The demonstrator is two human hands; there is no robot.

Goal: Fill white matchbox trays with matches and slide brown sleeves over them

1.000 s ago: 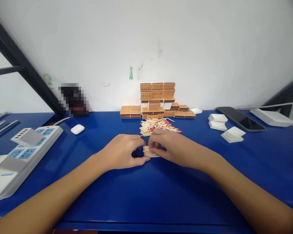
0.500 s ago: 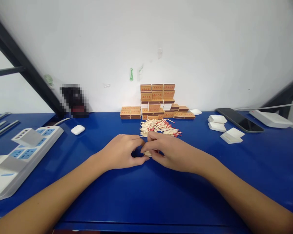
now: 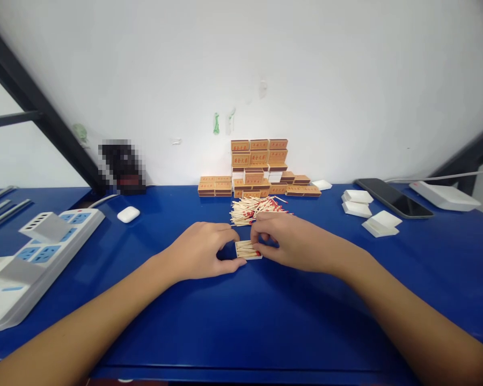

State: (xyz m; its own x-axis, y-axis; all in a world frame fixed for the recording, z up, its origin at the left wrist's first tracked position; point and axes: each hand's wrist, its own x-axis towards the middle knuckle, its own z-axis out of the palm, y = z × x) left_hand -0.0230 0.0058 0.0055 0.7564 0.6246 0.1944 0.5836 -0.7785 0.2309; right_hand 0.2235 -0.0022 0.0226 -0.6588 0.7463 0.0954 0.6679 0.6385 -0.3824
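Observation:
A small white matchbox tray (image 3: 255,258) filled with matches (image 3: 246,248) lies in front of me on the blue table. My left hand (image 3: 203,249) grips its left end, the thumb at the near side and the fingers at the far side. At the tray's right end is my right hand (image 3: 292,241), its fingers bent together over the red match heads; whether a match is between the fingertips is hidden. Just beyond the hands spreads a loose heap of red-tipped matches (image 3: 245,208), partly covered by the right hand.
Stacked matchboxes (image 3: 259,156) stand against the wall behind the heap. To the right are white trays (image 3: 357,208), a phone (image 3: 394,197) and a white box (image 3: 445,195). On the left lie a white earphone case (image 3: 128,214) and a power strip (image 3: 70,244).
My right hand has moved right and slightly up from above the tray, uncovering the matches inside. My left hand stays at the tray's left end.

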